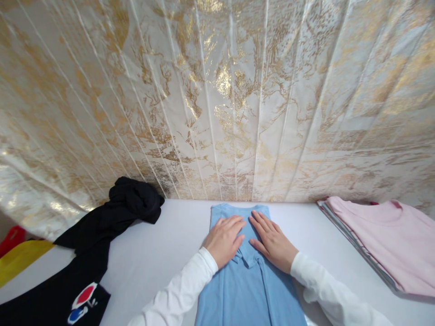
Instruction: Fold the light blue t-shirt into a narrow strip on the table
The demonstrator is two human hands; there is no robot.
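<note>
A light blue garment (244,290) lies on the white table in front of me, folded into a long narrow shape with its far end near the curtain. My left hand (224,240) rests flat on its upper left part, fingers stretched toward the middle. Across from it, my right hand (273,240) lies on the upper right part with its fingers extended. Between the two thumbs the cloth is bunched into small folds. The near end of the garment runs out of view at the bottom edge.
Black clothing (91,240) with a red and blue print lies crumpled at the left, beside yellow cloth (25,258) and a red item (12,240). A stack topped by a folded pink shirt (387,244) sits at the right. Behind the table (149,271) hangs a gold-patterned curtain (224,104).
</note>
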